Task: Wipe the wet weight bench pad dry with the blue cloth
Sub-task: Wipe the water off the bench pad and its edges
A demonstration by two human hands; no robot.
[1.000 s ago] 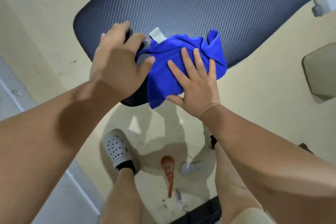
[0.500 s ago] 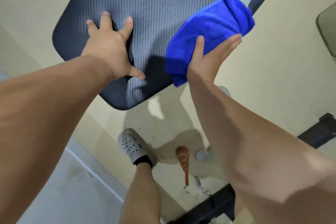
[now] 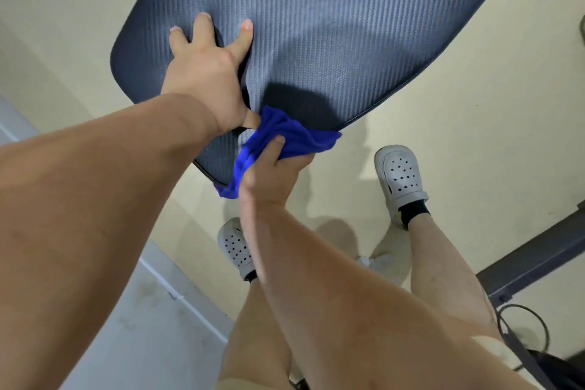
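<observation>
No writing or label shows anywhere that I can read. At the far left the floor (image 3: 443,136) changes from a grey strip (image 3: 133,326), near left, to pale cream, which fills the rest of the room that I can see. My left hand (image 3: 205,79) lies flat and open on the left part of the pad (image 3: 332,25), fingers spread toward the far side, thumb hooked at the near edge. The pad is one dark blue-grey cushion with a fine ribbed weave; it runs from the middle to the far right, and I cannot tell whether it is wet. Just right of my left thumb, touching it, is the one cloth (image 3: 291,136), bunched at the pad's near edge, with a tail hanging below the edge on the left. My right hand (image 3: 272,174) is closed round the cloth from the near side, thumb on top, pressing it against the pad's rim. Below the pad stand my two feet in two grey clogs with holes: one (image 3: 235,247) partly hidden by my right forearm, the other (image 3: 400,174) farther right, with a black sock. At the near right a dark bar (image 3: 538,260) crosses the floor, and beside it lies a loop of black cable (image 3: 522,326).
</observation>
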